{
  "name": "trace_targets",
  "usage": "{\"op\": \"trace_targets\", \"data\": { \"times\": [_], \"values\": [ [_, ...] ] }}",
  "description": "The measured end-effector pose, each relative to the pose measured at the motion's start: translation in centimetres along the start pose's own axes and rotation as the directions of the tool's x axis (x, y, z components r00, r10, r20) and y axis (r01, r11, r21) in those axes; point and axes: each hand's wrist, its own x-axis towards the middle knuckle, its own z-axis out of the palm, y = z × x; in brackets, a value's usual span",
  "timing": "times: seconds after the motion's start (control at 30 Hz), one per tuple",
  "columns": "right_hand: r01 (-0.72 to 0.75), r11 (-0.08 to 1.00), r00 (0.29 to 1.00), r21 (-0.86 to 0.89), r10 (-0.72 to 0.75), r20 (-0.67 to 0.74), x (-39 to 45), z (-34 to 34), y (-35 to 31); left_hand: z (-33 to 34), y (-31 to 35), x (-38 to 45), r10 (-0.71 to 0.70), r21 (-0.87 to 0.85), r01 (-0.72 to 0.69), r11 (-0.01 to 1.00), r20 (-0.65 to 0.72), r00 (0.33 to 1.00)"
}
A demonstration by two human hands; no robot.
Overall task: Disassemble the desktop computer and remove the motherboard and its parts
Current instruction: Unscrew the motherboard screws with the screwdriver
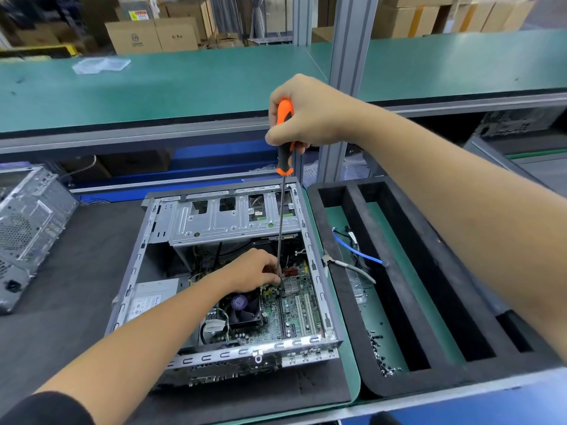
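An open grey desktop case (135, 265) lies on a black mat in front of me. Inside sits the green motherboard (294, 308) with a black CPU fan (244, 308) and a silver power supply (153, 294). My right hand (310, 115) grips the orange-and-black handle of a long screwdriver (283, 167), held upright above the case. The shaft runs down to the board beside a small heatsink. My left hand (254, 268) reaches into the case and pinches the lower shaft near its tip.
A black foam tray (441, 289) with long slots stands right of the case, holding blue and grey cables (357, 256) and several small screws (380, 354). Another metal case (27, 228) lies at the left. A green shelf and an aluminium post (346, 56) rise behind.
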Motion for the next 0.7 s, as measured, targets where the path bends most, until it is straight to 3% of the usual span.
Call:
{"op": "trace_targets", "data": {
  "times": [0.23,0.53,0.7],
  "values": [
    [0.007,1.0,1.0,0.03,-0.006,-0.016,-0.3,-0.6,0.0,0.2,0.1,0.0,-0.031,0.056,0.026,0.998,0.086,0.996],
    [0.023,1.0,0.999,0.007,-0.023,-0.046,-0.4,-2.1,-0.1,-1.7,0.6,-0.3,-0.014,-0.006,0.015,1.0,0.062,0.998],
    [0.049,0.997,0.988,-0.061,-0.058,-0.142,-0.3,-3.7,-0.8,-7.3,5.9,1.0,0.126,-0.011,-0.126,0.992,-0.001,0.992]
  ]
}}
